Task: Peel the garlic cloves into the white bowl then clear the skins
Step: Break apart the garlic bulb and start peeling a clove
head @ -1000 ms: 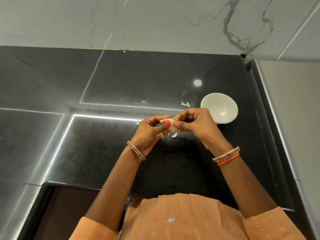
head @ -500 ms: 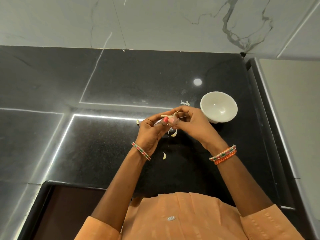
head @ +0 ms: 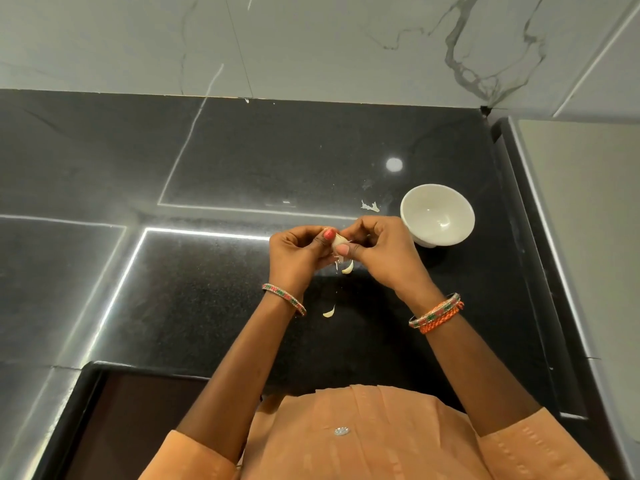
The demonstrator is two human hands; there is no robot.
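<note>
Both hands meet over the black counter (head: pixel 214 289) and pinch one pale garlic clove (head: pixel 338 241) between them. My left hand (head: pixel 298 258) holds it from the left, thumb on top. My right hand (head: pixel 377 251) grips it from the right with thumb and fingertips. A second clove (head: pixel 347 268) lies on the counter just below the hands. A curled piece of skin (head: pixel 329 311) lies nearer me, by my left wrist. More skin scraps (head: pixel 370 206) lie beyond the hands. The white bowl (head: pixel 437 213) stands just right of my right hand and looks empty.
A marble wall (head: pixel 311 43) backs the counter. A raised dark ledge (head: pixel 526 237) runs along the right side. A dark recessed area (head: pixel 138 417) sits at the near left. Bright light strips reflect on the counter.
A piece of skin has dropped onto the counter near my left wrist. Both hands keep working the same clove, with my right fingers shifted along it.
</note>
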